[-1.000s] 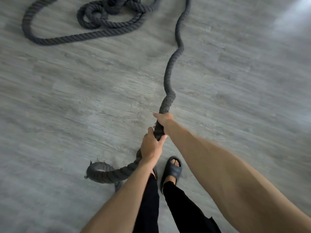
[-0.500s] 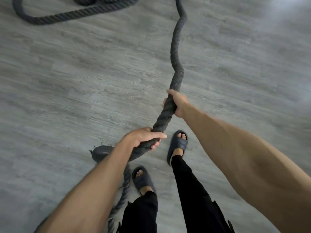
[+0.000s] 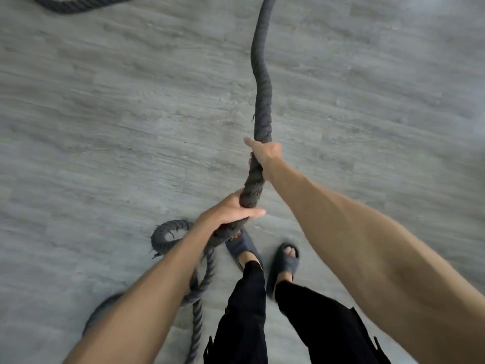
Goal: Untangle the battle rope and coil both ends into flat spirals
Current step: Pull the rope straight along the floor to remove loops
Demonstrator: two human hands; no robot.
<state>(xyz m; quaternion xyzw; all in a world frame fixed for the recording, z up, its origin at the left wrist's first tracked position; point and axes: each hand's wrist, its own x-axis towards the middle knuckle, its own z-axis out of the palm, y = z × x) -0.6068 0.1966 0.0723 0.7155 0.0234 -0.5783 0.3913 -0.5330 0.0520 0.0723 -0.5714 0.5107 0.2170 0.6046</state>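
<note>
A thick dark grey battle rope [image 3: 261,82] runs from the top edge of the view down to my hands, lifted off the grey floor. My right hand [image 3: 265,153] grips it higher up, fingers wrapped round it. My left hand [image 3: 231,211] grips it just below, thumb laid across. Behind my left hand the rope drops to the floor and curls into a loose loop [image 3: 168,233], then trails under my left forearm toward the bottom edge. Another stretch of rope [image 3: 76,6] lies at the top left.
My two feet in dark slides [image 3: 286,261] stand on the grey wood-look floor [image 3: 105,127], right beside the slack rope. My black trouser legs fill the bottom middle. Bare floor lies to the left and right.
The tangled pile has slid out of view at the top. My hands moved along the rope, and more slack has gathered on the floor by my left foot. My feet shifted.
</note>
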